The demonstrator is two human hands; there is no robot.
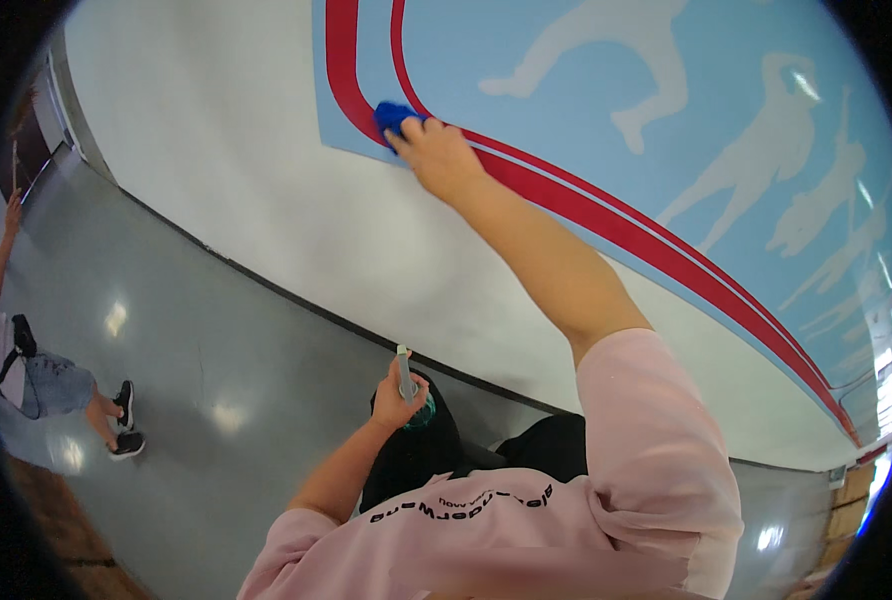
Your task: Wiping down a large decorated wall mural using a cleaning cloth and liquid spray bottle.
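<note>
My right hand (446, 157) presses a bunched blue cloth (395, 117) against a wall graphic. The cloth covers part of the rounded corner where the red border stripe (551, 187) bends. This light blue graphic (453, 45) carries pale figure silhouettes and sits on a white wall (386, 255). Lower down, in front of my knee, my left hand (401, 397) grips a slim grey tool (405, 375) with a pale green end; its exact kind cannot be told. A teal patterned thing (422, 412) shows beneath that hand, too small to make out.
A dark baseboard strip (288, 289) runs along the wall's foot above a glossy grey floor (190, 360). At the far left another person (55, 375) raises an arm holding a thin stick (15, 165). Brown panels (63, 517) lie at the lower left.
</note>
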